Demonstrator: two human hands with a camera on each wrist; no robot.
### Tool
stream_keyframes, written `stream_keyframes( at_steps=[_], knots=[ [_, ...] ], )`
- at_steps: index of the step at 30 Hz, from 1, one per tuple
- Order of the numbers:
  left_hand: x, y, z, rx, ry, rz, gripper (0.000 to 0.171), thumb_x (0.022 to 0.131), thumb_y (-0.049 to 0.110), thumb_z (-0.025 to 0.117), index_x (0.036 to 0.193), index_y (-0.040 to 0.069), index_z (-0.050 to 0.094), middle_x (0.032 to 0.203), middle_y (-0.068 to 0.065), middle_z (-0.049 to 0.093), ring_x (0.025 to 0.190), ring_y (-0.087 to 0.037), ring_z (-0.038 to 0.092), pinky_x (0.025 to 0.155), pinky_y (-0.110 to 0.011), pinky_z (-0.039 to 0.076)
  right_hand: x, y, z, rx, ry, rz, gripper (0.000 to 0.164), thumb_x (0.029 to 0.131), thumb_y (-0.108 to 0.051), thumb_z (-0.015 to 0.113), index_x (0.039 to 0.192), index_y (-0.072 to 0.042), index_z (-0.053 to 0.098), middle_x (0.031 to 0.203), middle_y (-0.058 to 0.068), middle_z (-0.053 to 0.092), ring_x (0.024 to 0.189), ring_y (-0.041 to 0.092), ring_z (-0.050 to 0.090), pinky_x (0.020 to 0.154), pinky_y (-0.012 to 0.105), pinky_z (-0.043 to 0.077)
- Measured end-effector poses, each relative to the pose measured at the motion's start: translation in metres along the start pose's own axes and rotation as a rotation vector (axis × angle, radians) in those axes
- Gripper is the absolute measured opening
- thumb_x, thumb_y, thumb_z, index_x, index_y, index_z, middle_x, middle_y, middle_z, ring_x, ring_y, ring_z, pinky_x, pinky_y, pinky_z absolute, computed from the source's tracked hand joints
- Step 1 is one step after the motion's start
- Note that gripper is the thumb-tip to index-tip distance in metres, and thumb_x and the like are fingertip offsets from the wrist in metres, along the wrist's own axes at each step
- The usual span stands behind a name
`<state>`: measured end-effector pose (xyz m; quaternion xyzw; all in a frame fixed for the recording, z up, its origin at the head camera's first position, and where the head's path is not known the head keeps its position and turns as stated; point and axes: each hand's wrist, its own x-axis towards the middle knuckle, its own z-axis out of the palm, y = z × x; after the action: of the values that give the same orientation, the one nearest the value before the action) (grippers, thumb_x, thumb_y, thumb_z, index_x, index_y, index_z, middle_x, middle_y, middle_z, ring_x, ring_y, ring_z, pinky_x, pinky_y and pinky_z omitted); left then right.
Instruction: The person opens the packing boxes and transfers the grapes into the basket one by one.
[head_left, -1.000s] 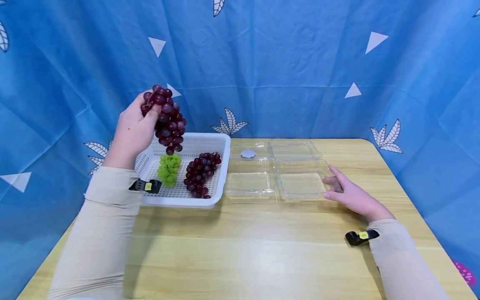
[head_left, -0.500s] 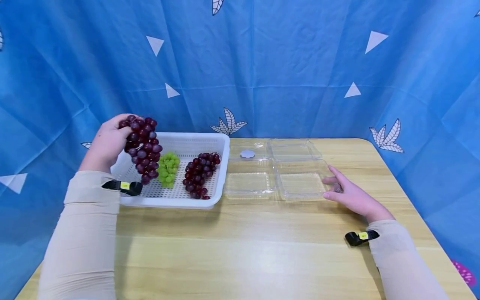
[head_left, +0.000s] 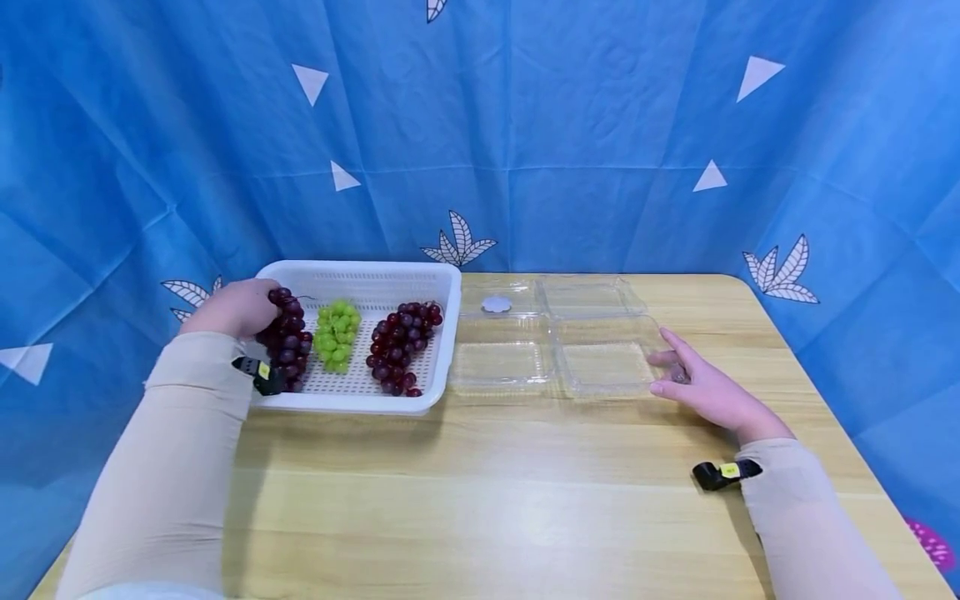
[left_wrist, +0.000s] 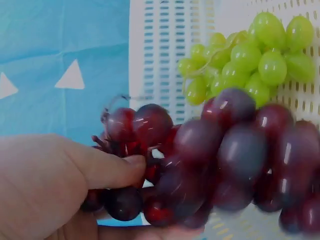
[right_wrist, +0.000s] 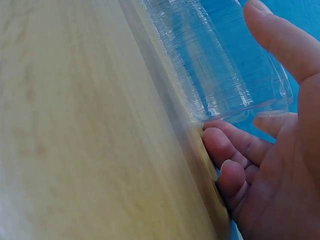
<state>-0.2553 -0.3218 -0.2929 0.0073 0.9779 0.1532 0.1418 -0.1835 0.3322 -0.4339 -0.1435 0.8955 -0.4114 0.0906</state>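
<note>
At the left end of the white plastic basket, my left hand pinches a bunch of dark red grapes near its stem. The left wrist view shows the thumb pressed against the red grapes, with green grapes just beyond. In the head view the small green bunch lies mid-basket, and a second dark red bunch lies on its right. My right hand rests on the table with relaxed fingers, fingertips right at the side of a clear plastic clamshell box.
Two clear clamshell boxes stand side by side right of the basket, lids raised toward the back; the left one has a pale scalloped label on its lid. A blue patterned curtain closes off the wooden table behind.
My left hand has moved left and down, bringing the red bunch from above the basket into its left end. My right hand stays by the clamshell box.
</note>
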Motion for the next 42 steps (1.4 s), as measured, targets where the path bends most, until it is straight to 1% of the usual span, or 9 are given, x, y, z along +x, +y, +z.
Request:
stream_keyframes(
  at_steps=[2,7,10,15,20,27,35,38,42],
  knots=[
    [0.003,0.006,0.002,0.030,0.023,-0.020,0.030,0.095,0.015,0.041,0.119,-0.001,0.047,0.105,-0.026,0.052,0.086,-0.039,0.049,0.067,-0.048,0.043,-0.001,0.000,0.000,0.005,0.004,0.004,0.088,0.091,-0.034,0.061,0.151,-0.029,-0.003,0.141,0.009,0.040,0.109,0.024,0.047,0.082,0.034,0.043],
    [0.005,0.019,0.003,0.048,0.119,-0.070,0.049,0.096,0.030,0.049,0.132,-0.001,0.042,0.123,-0.031,0.045,0.100,-0.046,0.044,0.079,-0.062,0.039,-0.001,0.000,0.001,0.008,0.003,0.006,0.088,0.090,-0.036,0.062,0.150,-0.032,-0.003,0.142,0.008,0.040,0.110,0.023,0.047,0.084,0.036,0.043],
    [0.005,0.024,0.003,0.034,0.106,-0.081,0.055,0.096,0.036,0.048,0.136,0.001,0.038,0.129,-0.031,0.041,0.104,-0.047,0.041,0.080,-0.064,0.038,0.000,-0.001,0.000,0.009,-0.001,-0.003,0.087,0.090,-0.036,0.061,0.148,-0.036,-0.003,0.142,0.009,0.039,0.110,0.024,0.047,0.084,0.034,0.043],
    [0.002,0.025,0.002,0.044,0.045,-0.079,0.057,0.098,0.042,0.038,0.139,0.003,0.034,0.133,-0.032,0.036,0.107,-0.048,0.041,0.079,-0.062,0.040,0.000,-0.003,-0.002,0.017,-0.011,-0.019,0.087,0.090,-0.037,0.061,0.149,-0.035,-0.004,0.142,0.011,0.039,0.109,0.025,0.048,0.083,0.032,0.044],
    [-0.003,0.035,0.001,0.039,0.047,-0.065,0.053,0.100,0.039,0.029,0.141,0.006,0.035,0.140,-0.030,0.032,0.120,-0.052,0.032,0.090,-0.069,0.030,0.000,-0.001,-0.001,-0.006,-0.005,-0.018,0.088,0.091,-0.037,0.061,0.150,-0.029,-0.003,0.141,0.010,0.040,0.111,0.025,0.048,0.084,0.035,0.044],
    [-0.016,0.070,0.001,0.138,0.134,0.069,0.051,0.100,0.040,0.029,0.137,0.008,0.043,0.137,-0.022,0.041,0.123,-0.046,0.034,0.092,-0.067,0.030,-0.001,0.002,0.000,-0.012,0.012,-0.022,0.088,0.090,-0.034,0.062,0.150,-0.030,-0.003,0.140,0.008,0.042,0.106,0.022,0.050,0.081,0.031,0.046],
    [-0.039,0.114,0.013,0.179,0.143,0.282,0.048,0.100,0.038,0.033,0.135,0.009,0.047,0.135,-0.015,0.048,0.126,-0.036,0.041,0.102,-0.056,0.030,-0.005,-0.005,0.001,0.030,0.024,-0.024,0.092,0.089,-0.031,0.064,0.147,-0.040,-0.008,0.138,0.013,0.042,0.108,0.027,0.050,0.080,0.028,0.046],
    [-0.048,0.129,0.020,0.206,0.174,0.329,0.046,0.099,0.042,0.035,0.134,0.014,0.049,0.134,-0.010,0.051,0.125,-0.032,0.043,0.102,-0.054,0.032,-0.006,-0.005,0.002,0.040,0.047,-0.005,0.094,0.088,-0.031,0.066,0.146,-0.044,-0.007,0.137,0.011,0.044,0.107,0.026,0.051,0.080,0.028,0.046],
    [-0.059,0.143,0.031,0.220,0.229,0.358,0.042,0.098,0.041,0.043,0.132,0.019,0.052,0.131,-0.006,0.054,0.123,-0.029,0.047,0.099,-0.055,0.035,-0.006,-0.002,0.006,0.023,0.064,0.002,0.093,0.088,-0.033,0.065,0.147,-0.040,-0.006,0.137,0.009,0.045,0.106,0.023,0.051,0.083,0.025,0.045]
  ],
)
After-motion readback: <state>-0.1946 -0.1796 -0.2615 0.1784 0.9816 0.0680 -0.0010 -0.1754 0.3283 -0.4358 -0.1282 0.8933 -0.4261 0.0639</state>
